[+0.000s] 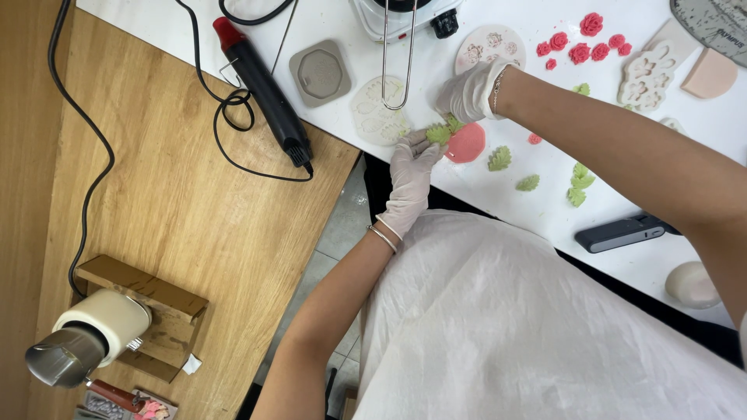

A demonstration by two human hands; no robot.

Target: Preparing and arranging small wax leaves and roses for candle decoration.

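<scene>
Both gloved hands' fingers (pixel 426 144) pinched on a green leaf piece (pixel 440 133) beside the pink disc (pixel 468 143).

1. A grey printed sheet (pixel 720 23) is lying on the white table (pixel 482 198) in the top right corner. It is curved along its lower edge, carrying pale lettering, and running out of view.
2. A small white tag (pixel 191 363) is sticking out from the lower corner of the wooden stand (pixel 144 292) at bottom left.
3. A packet (pixel 144 407) is showing pink flower shapes and a grey patterned part at the bottom edge, left, mostly cut off.
4. A dark grey slab (pixel 622 232) is lying near the table's front edge; whether it is showing a screen cannot be told.
</scene>
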